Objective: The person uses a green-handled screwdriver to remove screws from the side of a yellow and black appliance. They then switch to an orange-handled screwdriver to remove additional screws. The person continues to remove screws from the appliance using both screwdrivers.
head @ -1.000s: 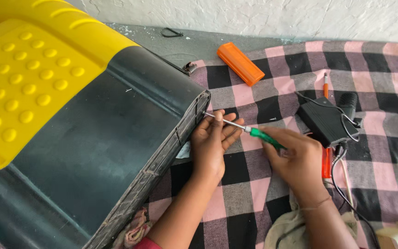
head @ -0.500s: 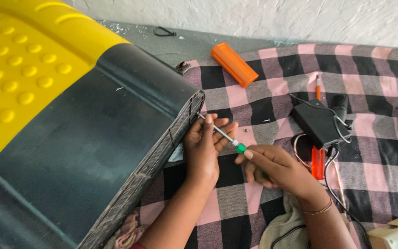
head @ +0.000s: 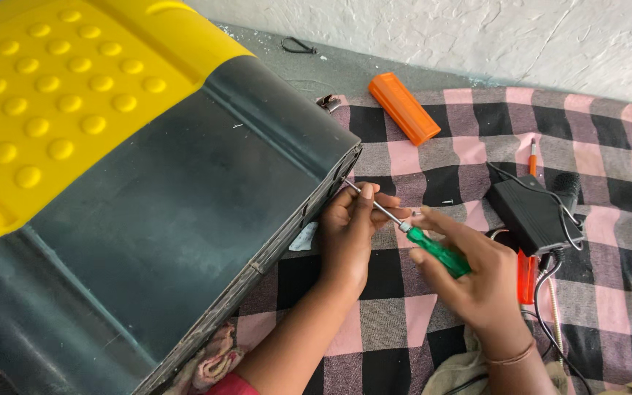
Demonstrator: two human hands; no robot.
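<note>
A big dark grey casing (head: 184, 212) with a yellow studded top (head: 53, 95) lies on its side at the left. A screwdriver with a green handle (head: 437, 250) is gripped by my right hand (head: 477, 281); its metal shaft points up-left, and the tip meets the casing's edge near its upper right corner. My left hand (head: 352, 234) rests against that edge, fingers pinching and steadying the shaft. Both hands sit over a pink, black and grey checked cloth (head: 608, 161).
An orange rectangular block (head: 404, 107) lies at the cloth's top edge. A black power adapter (head: 535, 216) with cables sits right of my hands, an orange tool (head: 526, 274) below it. A small orange-tipped tool (head: 532, 155) and a white wall (head: 477, 36) are beyond.
The view has shifted slightly. My right hand has turned on the screwdriver handle and moved a little; the tip stays at the casing's edge and my left hand stays on the shaft.
</note>
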